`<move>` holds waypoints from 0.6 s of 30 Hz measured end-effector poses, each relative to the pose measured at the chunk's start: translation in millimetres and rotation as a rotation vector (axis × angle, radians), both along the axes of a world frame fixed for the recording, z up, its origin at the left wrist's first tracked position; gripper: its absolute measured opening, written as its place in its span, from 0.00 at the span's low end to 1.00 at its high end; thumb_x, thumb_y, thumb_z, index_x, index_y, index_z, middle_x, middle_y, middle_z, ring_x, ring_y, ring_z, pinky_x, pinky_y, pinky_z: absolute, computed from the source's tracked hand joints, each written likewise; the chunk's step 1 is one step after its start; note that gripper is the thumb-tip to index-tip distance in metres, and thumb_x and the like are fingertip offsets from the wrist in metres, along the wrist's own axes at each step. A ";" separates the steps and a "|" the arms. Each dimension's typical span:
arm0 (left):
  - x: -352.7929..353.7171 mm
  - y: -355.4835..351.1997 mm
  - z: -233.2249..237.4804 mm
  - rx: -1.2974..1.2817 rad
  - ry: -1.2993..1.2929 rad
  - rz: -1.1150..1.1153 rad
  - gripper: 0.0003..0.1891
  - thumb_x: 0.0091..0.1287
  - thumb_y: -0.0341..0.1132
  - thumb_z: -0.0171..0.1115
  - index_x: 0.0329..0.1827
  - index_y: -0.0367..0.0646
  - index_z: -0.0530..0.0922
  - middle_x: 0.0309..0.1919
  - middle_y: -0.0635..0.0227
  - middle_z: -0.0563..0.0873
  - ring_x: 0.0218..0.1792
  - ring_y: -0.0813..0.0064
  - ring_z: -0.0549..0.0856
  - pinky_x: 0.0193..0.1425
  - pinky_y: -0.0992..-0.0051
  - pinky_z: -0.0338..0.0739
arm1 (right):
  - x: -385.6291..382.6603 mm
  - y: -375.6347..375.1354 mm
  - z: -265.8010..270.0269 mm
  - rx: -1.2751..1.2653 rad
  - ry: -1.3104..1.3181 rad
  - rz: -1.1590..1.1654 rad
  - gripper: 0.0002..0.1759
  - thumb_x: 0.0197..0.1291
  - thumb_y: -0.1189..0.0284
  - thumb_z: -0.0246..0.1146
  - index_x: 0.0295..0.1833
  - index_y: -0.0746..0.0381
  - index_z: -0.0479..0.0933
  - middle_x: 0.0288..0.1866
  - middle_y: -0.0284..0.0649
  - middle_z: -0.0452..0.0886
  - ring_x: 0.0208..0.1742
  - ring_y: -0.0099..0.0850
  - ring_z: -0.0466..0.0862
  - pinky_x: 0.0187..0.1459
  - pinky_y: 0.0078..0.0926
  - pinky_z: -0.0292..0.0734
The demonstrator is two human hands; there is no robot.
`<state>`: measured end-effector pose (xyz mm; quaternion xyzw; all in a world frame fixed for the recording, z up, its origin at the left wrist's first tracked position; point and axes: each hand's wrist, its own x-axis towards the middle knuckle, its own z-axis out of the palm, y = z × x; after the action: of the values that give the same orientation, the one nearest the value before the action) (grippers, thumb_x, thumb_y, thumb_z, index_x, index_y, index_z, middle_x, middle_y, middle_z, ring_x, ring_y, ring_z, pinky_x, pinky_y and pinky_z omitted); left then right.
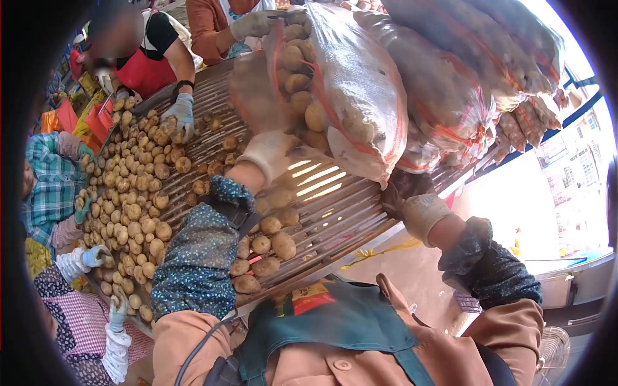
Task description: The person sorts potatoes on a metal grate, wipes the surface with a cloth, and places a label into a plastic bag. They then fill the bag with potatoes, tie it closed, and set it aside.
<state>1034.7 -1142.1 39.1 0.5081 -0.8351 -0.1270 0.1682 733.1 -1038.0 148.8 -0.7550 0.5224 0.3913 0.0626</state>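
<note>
Gloved left hand (270,154) grip clamps the mouth of the red-striped white mesh potato sack (360,96) over the slatted metal desk (335,212), right hand (421,215) under its base, grip unclear; the sack looks mostly full, so emptying seems barely begun.

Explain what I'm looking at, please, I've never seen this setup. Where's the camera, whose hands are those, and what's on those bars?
There is no machine here: a single camera sits on a person's head and looks down over their chest and arms. The two sleeved arms rising from the bottom edge are theirs. Their gloved left hand grips a mesh sack full of potatoes; their right hand is at the sack's lower edge, its grip hidden. Below is a slatted table of metal bars, with loose potatoes piled along its left side. Other people stand around it; a co-worker's gloved hand rests among the potatoes. More filled sacks are stacked on the right.
</note>
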 end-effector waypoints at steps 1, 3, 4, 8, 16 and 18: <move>-2.7 2.5 6.4 0.006 -0.013 -0.010 0.14 0.63 0.36 0.60 0.51 0.46 0.81 0.54 0.56 0.82 0.52 0.51 0.81 0.56 0.59 0.77 | -26.0 -1.4 -16.9 0.006 -0.013 -0.010 0.15 0.58 0.76 0.60 0.52 0.64 0.79 0.44 0.50 0.86 0.46 0.45 0.87 0.44 0.41 0.82; -7.6 12.9 13.1 0.056 0.050 0.056 0.17 0.63 0.33 0.56 0.55 0.47 0.80 0.57 0.55 0.80 0.57 0.51 0.79 0.60 0.59 0.75 | -78.8 -8.8 -65.8 -0.189 -0.069 -0.145 0.14 0.60 0.75 0.59 0.52 0.64 0.78 0.43 0.48 0.86 0.46 0.44 0.87 0.44 0.40 0.82; -11.7 16.8 11.9 0.063 0.031 0.055 0.17 0.63 0.33 0.56 0.55 0.47 0.80 0.57 0.55 0.80 0.57 0.51 0.79 0.60 0.59 0.75 | -97.1 -13.1 -85.9 -0.181 -0.087 -0.149 0.14 0.60 0.75 0.59 0.52 0.64 0.78 0.43 0.48 0.86 0.46 0.44 0.87 0.44 0.40 0.82; -19.2 14.3 -6.2 0.047 0.072 0.129 0.19 0.61 0.33 0.57 0.56 0.45 0.79 0.59 0.56 0.78 0.58 0.50 0.78 0.62 0.59 0.74 | -137.6 -36.5 -137.3 -0.408 -0.078 -0.069 0.17 0.65 0.70 0.55 0.57 0.61 0.77 0.45 0.45 0.83 0.48 0.42 0.85 0.45 0.40 0.81; -42.5 40.3 13.4 0.073 0.075 0.395 0.19 0.63 0.31 0.60 0.58 0.40 0.79 0.55 0.53 0.82 0.56 0.51 0.80 0.60 0.62 0.75 | -138.7 -52.7 -189.0 -0.331 -0.186 -0.065 0.22 0.66 0.68 0.55 0.64 0.61 0.72 0.45 0.44 0.85 0.45 0.42 0.87 0.40 0.42 0.83; -41.5 45.3 14.7 0.119 0.068 0.454 0.19 0.63 0.30 0.59 0.58 0.41 0.79 0.52 0.53 0.84 0.55 0.51 0.81 0.58 0.63 0.76 | -127.7 -55.1 -183.8 -0.196 -0.193 -0.121 0.21 0.60 0.61 0.63 0.54 0.61 0.81 0.49 0.46 0.85 0.51 0.44 0.86 0.48 0.41 0.83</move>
<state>993.2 -1096.8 53.8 0.6874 -0.6843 -0.1516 0.1902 605.5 -1093.2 -35.0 -0.7587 0.5943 0.2596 0.0618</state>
